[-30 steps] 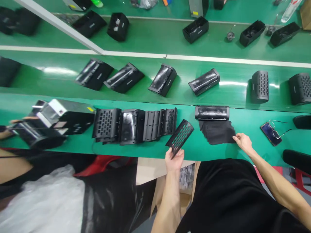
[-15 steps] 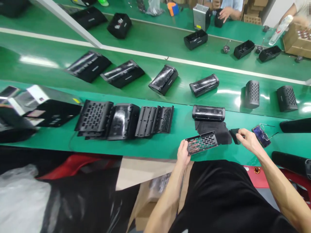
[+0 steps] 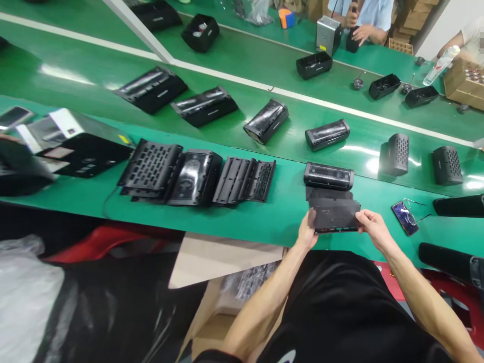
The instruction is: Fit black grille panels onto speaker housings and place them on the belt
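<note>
My left hand point(image 3: 307, 233) grips the left end of a black perforated grille panel point(image 3: 336, 218), and my right hand point(image 3: 368, 226) pinches a black cloth sheet laid over the panel's right end. The panel is held level just above the near edge of the green bench point(image 3: 264, 217). A stack of black cloth sheets point(image 3: 328, 193) lies on the bench right behind it. Behind that stack lies a black speaker body point(image 3: 328, 175) on its side.
Rows of black grille panels point(image 3: 245, 180) and housings point(image 3: 195, 176) stand to the left on the bench. More speakers point(image 3: 327, 133) ride the conveyor belt behind. A phone with glasses point(image 3: 405, 218) lies to the right. People work at the far side point(image 3: 363, 20).
My left hand swung the grille panel right and level in front of me. My right hand lifted a cloth sheet from the stack and brought it onto the panel.
</note>
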`<state>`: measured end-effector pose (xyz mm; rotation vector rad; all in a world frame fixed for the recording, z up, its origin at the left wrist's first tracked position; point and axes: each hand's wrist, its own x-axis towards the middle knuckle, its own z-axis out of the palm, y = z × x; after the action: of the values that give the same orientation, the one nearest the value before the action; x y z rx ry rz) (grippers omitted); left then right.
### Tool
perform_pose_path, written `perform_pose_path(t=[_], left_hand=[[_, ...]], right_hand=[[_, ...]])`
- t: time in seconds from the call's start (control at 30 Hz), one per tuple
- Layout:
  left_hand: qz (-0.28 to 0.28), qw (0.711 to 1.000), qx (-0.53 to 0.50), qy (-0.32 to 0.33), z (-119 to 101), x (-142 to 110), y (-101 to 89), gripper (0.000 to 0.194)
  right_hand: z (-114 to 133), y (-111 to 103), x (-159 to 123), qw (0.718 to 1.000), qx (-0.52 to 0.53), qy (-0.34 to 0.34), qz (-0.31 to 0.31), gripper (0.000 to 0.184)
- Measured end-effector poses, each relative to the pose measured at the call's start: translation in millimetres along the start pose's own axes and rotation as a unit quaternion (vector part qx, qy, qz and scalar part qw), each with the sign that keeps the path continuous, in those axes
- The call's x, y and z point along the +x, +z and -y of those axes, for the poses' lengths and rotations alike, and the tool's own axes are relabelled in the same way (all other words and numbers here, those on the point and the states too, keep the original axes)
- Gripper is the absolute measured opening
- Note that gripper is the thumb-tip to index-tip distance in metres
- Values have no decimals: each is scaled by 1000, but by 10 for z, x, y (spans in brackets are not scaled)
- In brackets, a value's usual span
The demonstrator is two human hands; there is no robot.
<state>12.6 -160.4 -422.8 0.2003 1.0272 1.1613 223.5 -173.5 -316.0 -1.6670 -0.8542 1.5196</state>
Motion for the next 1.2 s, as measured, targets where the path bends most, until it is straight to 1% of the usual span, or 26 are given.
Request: perform_pose_path(t=[0.07, 0.17, 0.23, 0.27, 0.3, 0.33, 0.4, 0.47, 0.53, 0.63, 0.73, 0.8, 0.87, 1.0, 1.1, 1.2], left_hand=[[-8, 1000, 8, 12, -31, -8, 1, 55], [-16, 999, 25, 13, -79, -19, 16, 50], [-31, 999, 37, 10, -106, -29, 40, 49], [-36, 998, 43, 10, -117, -34, 56, 48], [-37, 998, 48, 10, -128, -41, 73, 47], [-31, 998, 53, 10, -139, -49, 91, 47], [-11, 998, 59, 10, -163, -68, 128, 49], [4, 998, 63, 2, -197, -93, 164, 54], [26, 997, 76, -15, -248, -122, 195, 58], [76, 990, 113, -36, -354, -167, 224, 64], [102, 983, 140, -53, -459, -202, 225, 65], [99, 982, 151, -62, -511, -214, 217, 63], [92, 980, 161, -70, -542, -219, 214, 60], [90, 978, 174, -78, -555, -214, 236, 56], [84, 978, 178, -74, -545, -211, 260, 55], [80, 977, 182, -80, -538, -216, 270, 55]], right_hand=[[-133, -106, 57, 992, -118, -21, -33, 56], [-248, -240, 81, 960, -261, -69, -74, 50], [-272, -307, 73, 941, -315, -81, -94, 48], [-274, -334, 69, 937, -324, -77, -102, 47], [-274, -356, 67, 939, -318, -68, -109, 47], [-274, -373, 70, 947, -295, -57, -113, 48], [-285, -385, 89, 974, -204, -24, -101, 53], [-315, -368, 117, 994, -92, 12, -64, 57], [-357, -334, 138, 999, -12, 34, -34, 55], [-402, -297, 131, 998, 46, 39, -23, 53], [-407, -303, 97, 997, 69, 45, -4, 51], [-405, -319, 80, 996, 70, 53, 7, 51], [-416, -332, 75, 996, 66, 59, 5, 50], [-471, -337, 80, 996, 63, 56, -16, 47], [-501, -349, 72, 995, 73, 64, -10, 46], [-513, -374, 64, 996, 59, 72, -4, 44]])
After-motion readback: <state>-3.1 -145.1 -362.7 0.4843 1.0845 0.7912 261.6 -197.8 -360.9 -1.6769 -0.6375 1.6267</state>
